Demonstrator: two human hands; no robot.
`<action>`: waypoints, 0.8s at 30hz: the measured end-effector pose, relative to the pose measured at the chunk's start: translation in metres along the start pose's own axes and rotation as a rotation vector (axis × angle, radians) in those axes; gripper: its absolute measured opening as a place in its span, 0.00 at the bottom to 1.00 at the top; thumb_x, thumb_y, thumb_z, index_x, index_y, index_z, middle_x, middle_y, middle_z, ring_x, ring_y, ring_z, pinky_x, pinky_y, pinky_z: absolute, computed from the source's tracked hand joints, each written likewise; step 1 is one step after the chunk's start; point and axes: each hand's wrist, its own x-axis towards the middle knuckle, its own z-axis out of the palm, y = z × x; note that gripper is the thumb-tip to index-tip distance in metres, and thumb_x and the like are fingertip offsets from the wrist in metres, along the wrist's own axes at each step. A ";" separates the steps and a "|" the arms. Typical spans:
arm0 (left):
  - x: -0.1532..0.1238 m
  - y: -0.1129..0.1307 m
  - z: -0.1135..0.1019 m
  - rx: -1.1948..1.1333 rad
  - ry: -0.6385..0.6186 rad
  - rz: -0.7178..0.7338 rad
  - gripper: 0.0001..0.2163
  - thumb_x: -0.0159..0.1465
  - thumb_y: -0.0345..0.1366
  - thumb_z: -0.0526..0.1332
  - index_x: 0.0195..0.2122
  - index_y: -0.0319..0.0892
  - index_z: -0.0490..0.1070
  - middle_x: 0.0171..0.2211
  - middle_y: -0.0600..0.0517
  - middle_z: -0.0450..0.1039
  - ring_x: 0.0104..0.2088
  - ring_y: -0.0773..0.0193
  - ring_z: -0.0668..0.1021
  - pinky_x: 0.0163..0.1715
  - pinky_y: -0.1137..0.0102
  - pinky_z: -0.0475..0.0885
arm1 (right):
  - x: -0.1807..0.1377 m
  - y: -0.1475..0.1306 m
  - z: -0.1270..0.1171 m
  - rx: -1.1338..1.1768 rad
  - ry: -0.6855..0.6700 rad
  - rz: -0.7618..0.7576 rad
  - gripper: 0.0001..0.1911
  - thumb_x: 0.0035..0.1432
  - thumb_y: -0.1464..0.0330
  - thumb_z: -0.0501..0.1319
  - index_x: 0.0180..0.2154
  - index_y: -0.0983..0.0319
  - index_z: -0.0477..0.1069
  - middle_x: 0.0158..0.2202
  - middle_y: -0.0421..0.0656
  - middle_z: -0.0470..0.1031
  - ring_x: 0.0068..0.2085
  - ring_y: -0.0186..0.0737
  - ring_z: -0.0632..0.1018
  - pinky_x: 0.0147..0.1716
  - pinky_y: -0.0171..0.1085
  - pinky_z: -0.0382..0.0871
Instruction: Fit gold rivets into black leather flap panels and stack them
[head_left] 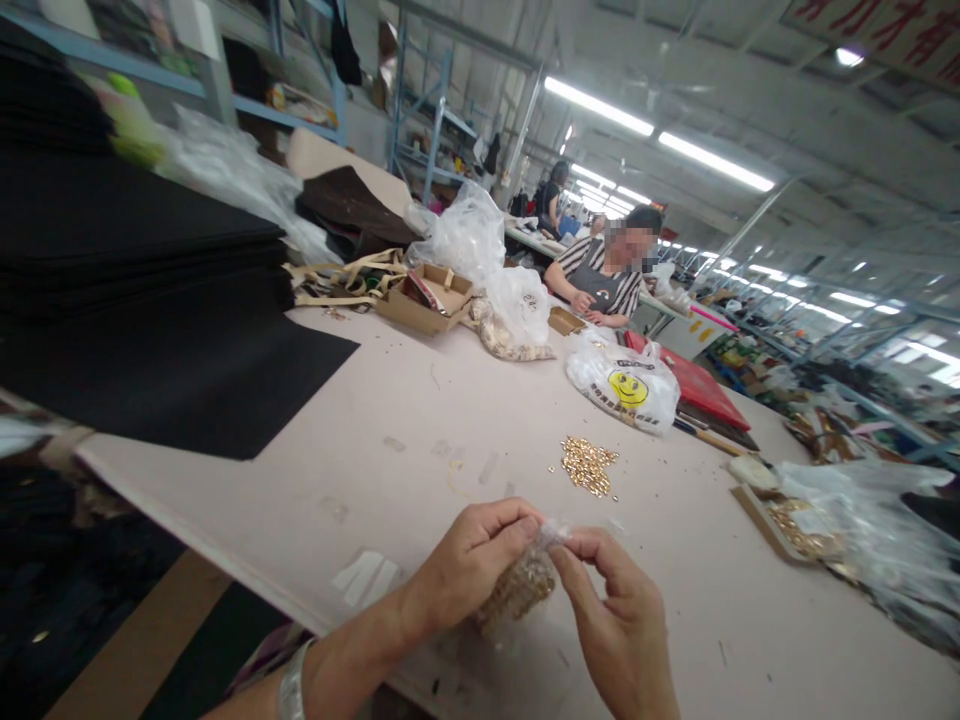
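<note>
A: What takes up the most room?
B: The pale table [450,410], slanting across the view. Next comes the stack of black sheets [135,270] on its left, laid flat, I'd guess, so that they lie uncreased
A: And beyond?
B: A person in a striped top and apron [611,288] leans at the far side. Nearer us lie a flat red item [701,385] and, just beside it, a white carrier bag [626,385] with a yellow smiling face. Both sit away from the near edge, perhaps to leave room for handwork
A: Anything smaller?
B: A cardboard tray [765,522] at the right holds gold-coloured pieces [796,525]; its sides presumably stop them scattering
A: Now the hands?
B: The left hand [484,550] is closed, thumb and finger pinching the neck of a small clear bag [521,588]. The right hand [619,610] pinches the same neck from the other side. The bag is between them over the near part of the table, its brownish-gold contents bunched low. Two pinches probably give control over the neck, though I can't tell whether it is open or whether the bag touches the table
A: And the smallest?
B: Loose gold pieces [589,466], heaped just beyond the hands with a few strays; uncovered there, they are likely easy to see and reach
</note>
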 end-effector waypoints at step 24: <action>-0.016 0.000 0.003 0.336 0.229 0.176 0.12 0.70 0.42 0.54 0.31 0.41 0.66 0.27 0.57 0.64 0.30 0.67 0.68 0.33 0.72 0.62 | -0.002 0.014 0.016 -0.001 0.303 0.246 0.15 0.59 0.57 0.61 0.33 0.62 0.77 0.29 0.40 0.78 0.32 0.38 0.77 0.35 0.33 0.69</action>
